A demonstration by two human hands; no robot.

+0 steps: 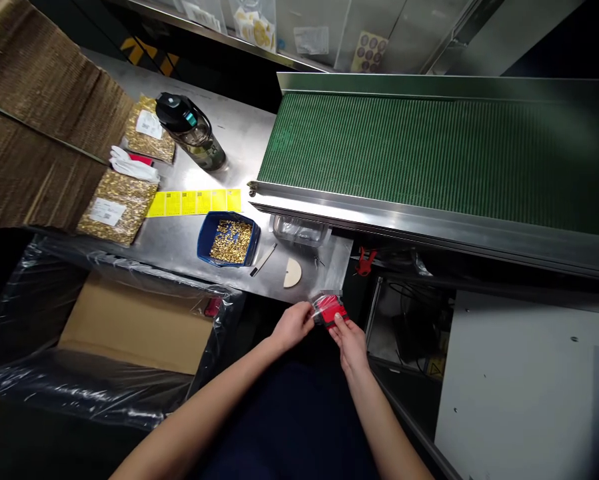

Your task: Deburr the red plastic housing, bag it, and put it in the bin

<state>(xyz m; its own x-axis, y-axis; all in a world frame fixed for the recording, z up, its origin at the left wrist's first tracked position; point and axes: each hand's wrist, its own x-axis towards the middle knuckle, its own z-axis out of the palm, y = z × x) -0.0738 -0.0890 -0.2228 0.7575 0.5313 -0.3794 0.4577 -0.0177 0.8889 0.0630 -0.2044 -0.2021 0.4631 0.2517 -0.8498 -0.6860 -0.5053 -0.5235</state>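
- Both bare forearms rise from the bottom edge and meet just below the table's near edge; the left hand [293, 325] pinches the left end of a small red packet [330, 311] with curled fingers.
- On the packet's other side, the right hand [352, 341] presses its thumb on top and closes around the right end, so each hand grips it.
- Crinkled clear film wraps the packet, glossy and wrinkled; what lies inside the red is too small to make out.
- At far left, a cardboard box [139, 327] lined with shiny plastic sheet sits below the table, its lower part lost in shadow.
- Two flat clear bags of brass bits [116, 208] with white labels lie on the brushed steel table [179, 243], beside ribbed corrugated board cut off by the frame.
- A strip of yellow labels [195, 202] lies flat behind a blue rectangular tray [205, 238] of small brass parts.
- A dark-lidded bottle [192, 131] lies tilted farther back.
- Rightward, a green ribbed conveyor belt [429, 153] in a steel frame partly hides a clear plastic tub [300, 231].
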